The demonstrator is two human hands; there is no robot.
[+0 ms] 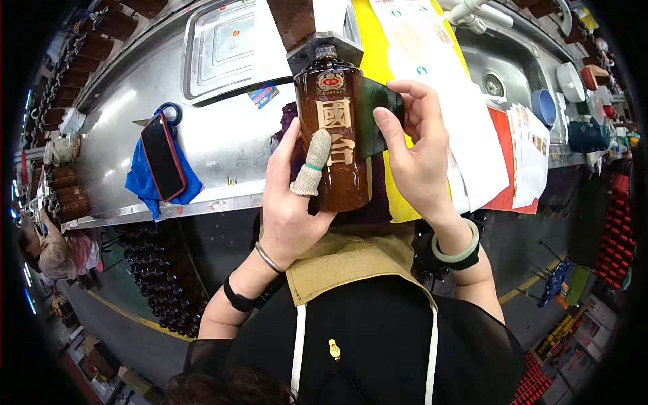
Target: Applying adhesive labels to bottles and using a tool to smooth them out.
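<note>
Our left hand (291,214) is grasping the brown bottle (344,183), our right hand (425,155) is pinching a dark sheet (375,116) by its outer edge; bare counter (226,152) is stretching leftward!

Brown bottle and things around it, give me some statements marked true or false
1. The left hand grips the brown bottle. True.
2. The right hand holds a dark sheet. True.
3. The phone lies on a red cloth. False: the phone lies on a blue cloth.
4. The left hand wears a pale finger cover. True.
5. The blue bowl is left of the brown bottle. False: the blue bowl is right of it.
</note>
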